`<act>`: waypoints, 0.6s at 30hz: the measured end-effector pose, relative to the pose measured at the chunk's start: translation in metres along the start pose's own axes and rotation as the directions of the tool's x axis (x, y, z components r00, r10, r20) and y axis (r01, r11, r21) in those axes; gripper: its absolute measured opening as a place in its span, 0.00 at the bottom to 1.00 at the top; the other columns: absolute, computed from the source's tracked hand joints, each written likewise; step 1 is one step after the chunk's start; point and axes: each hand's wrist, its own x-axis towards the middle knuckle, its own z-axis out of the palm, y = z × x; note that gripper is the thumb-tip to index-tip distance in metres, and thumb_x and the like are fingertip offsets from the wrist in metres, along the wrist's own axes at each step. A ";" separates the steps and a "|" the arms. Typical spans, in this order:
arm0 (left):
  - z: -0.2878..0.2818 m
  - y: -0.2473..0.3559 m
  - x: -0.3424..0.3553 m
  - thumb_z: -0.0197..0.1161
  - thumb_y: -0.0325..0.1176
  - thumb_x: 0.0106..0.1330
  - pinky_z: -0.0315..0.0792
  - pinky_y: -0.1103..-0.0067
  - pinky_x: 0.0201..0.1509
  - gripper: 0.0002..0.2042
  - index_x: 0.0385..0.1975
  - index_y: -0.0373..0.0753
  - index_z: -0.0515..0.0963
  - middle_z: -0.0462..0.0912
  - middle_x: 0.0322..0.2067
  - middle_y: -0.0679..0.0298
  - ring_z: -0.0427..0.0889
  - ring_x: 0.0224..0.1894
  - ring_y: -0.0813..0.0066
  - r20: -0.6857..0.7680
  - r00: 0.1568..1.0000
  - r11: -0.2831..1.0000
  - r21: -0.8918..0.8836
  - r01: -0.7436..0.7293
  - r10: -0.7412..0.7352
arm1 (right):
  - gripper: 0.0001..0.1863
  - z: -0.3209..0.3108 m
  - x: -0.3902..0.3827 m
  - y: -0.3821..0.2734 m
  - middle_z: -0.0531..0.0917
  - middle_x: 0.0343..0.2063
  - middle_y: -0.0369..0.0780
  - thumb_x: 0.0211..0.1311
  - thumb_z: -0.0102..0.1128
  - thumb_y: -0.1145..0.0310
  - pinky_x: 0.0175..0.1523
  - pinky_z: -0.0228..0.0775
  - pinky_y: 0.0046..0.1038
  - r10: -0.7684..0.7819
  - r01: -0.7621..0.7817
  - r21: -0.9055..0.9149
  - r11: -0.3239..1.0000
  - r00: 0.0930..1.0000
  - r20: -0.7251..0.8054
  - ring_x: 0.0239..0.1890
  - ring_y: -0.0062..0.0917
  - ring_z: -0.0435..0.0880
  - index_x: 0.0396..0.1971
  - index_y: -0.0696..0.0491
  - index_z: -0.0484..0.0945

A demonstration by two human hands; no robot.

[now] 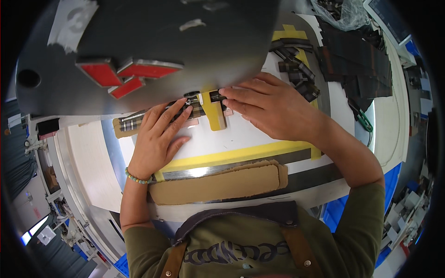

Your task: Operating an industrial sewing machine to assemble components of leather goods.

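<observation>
Under the large dark sewing machine head [218,46] lies a dark plaid fabric strip [198,110]. My left hand [157,136] rests on this strip, fingers stretched forward and spread, fingertips beside the presser foot area. From the other side my right hand [278,109] reaches in, its fingers extended flat, their tips touching dark fabric at the machine's working spot. Between the two hands stands a yellow guide piece [215,117] on the white work surface [250,134]. The machine head hides the needle and the far part of the strip.
Several short plaid pieces [299,69] lie beyond my right hand. Farther right are stacked dark fabric panels [357,60] and green-handled thread snips [365,121]. Yellow tape [232,154] crosses the surface; brown cardboard [218,185] lies along the near edge.
</observation>
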 end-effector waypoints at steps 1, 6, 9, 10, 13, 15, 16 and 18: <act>0.000 0.000 0.000 0.71 0.44 0.66 0.66 0.58 0.76 0.33 0.73 0.44 0.76 0.75 0.73 0.60 0.72 0.71 0.51 -0.001 1.000 1.000 0.001 0.001 -0.001 | 0.16 0.000 0.000 0.000 0.86 0.58 0.39 0.73 0.62 0.67 0.73 0.71 0.40 0.001 -0.001 0.000 1.000 1.000 0.001 0.66 0.31 0.80 0.54 0.56 0.86; -0.002 0.002 0.000 0.71 0.42 0.66 0.66 0.54 0.76 0.32 0.71 0.42 0.76 0.72 0.75 0.55 0.70 0.75 0.46 0.019 1.000 1.000 -0.011 0.011 -0.011 | 0.15 0.000 0.001 -0.001 0.86 0.59 0.38 0.73 0.62 0.67 0.74 0.70 0.40 0.012 -0.012 -0.032 0.999 1.000 0.013 0.67 0.30 0.80 0.53 0.55 0.87; -0.003 0.002 0.001 0.71 0.41 0.66 0.65 0.54 0.76 0.32 0.71 0.42 0.76 0.72 0.75 0.55 0.70 0.75 0.46 0.025 1.000 1.000 -0.011 0.015 -0.015 | 0.14 0.000 0.001 -0.001 0.86 0.60 0.38 0.74 0.62 0.66 0.74 0.70 0.40 0.006 -0.005 -0.039 0.999 1.000 0.020 0.67 0.29 0.80 0.53 0.55 0.87; -0.002 0.002 0.001 0.71 0.41 0.66 0.65 0.54 0.76 0.32 0.71 0.41 0.76 0.72 0.75 0.55 0.69 0.75 0.46 0.027 1.000 1.000 -0.011 0.016 -0.016 | 0.14 0.000 0.001 -0.001 0.86 0.60 0.38 0.74 0.62 0.66 0.74 0.70 0.40 0.004 -0.003 -0.039 0.999 1.000 0.020 0.67 0.29 0.80 0.53 0.55 0.87; -0.002 0.002 0.000 0.71 0.42 0.66 0.65 0.55 0.75 0.32 0.71 0.41 0.76 0.72 0.75 0.55 0.69 0.75 0.47 0.028 0.999 1.000 -0.001 0.016 -0.016 | 0.14 0.001 0.002 -0.001 0.86 0.60 0.37 0.74 0.61 0.66 0.74 0.70 0.40 0.012 -0.012 -0.029 1.000 1.000 0.015 0.67 0.29 0.80 0.53 0.54 0.87; -0.002 0.003 0.000 0.71 0.42 0.66 0.65 0.55 0.74 0.32 0.71 0.41 0.76 0.72 0.75 0.55 0.69 0.75 0.47 0.028 0.999 1.000 0.010 0.015 -0.015 | 0.14 0.000 0.002 -0.001 0.86 0.59 0.37 0.74 0.62 0.66 0.74 0.70 0.40 0.005 -0.005 -0.034 0.999 1.000 0.020 0.67 0.29 0.80 0.53 0.55 0.87; -0.002 0.004 0.001 0.70 0.43 0.66 0.65 0.56 0.73 0.32 0.71 0.41 0.76 0.72 0.75 0.55 0.69 0.75 0.47 0.031 0.999 1.000 0.024 0.013 -0.014 | 0.14 0.000 0.003 -0.002 0.86 0.59 0.37 0.74 0.62 0.66 0.74 0.70 0.40 0.004 -0.003 -0.035 0.999 1.000 0.019 0.67 0.29 0.80 0.53 0.55 0.87; -0.002 0.004 0.001 0.70 0.44 0.66 0.66 0.56 0.72 0.32 0.71 0.41 0.76 0.72 0.75 0.55 0.69 0.75 0.47 0.032 0.999 0.999 0.040 0.012 -0.013 | 0.15 0.000 0.003 -0.003 0.85 0.60 0.37 0.74 0.62 0.67 0.74 0.70 0.40 0.020 -0.019 -0.023 1.000 1.000 0.018 0.67 0.29 0.80 0.54 0.55 0.87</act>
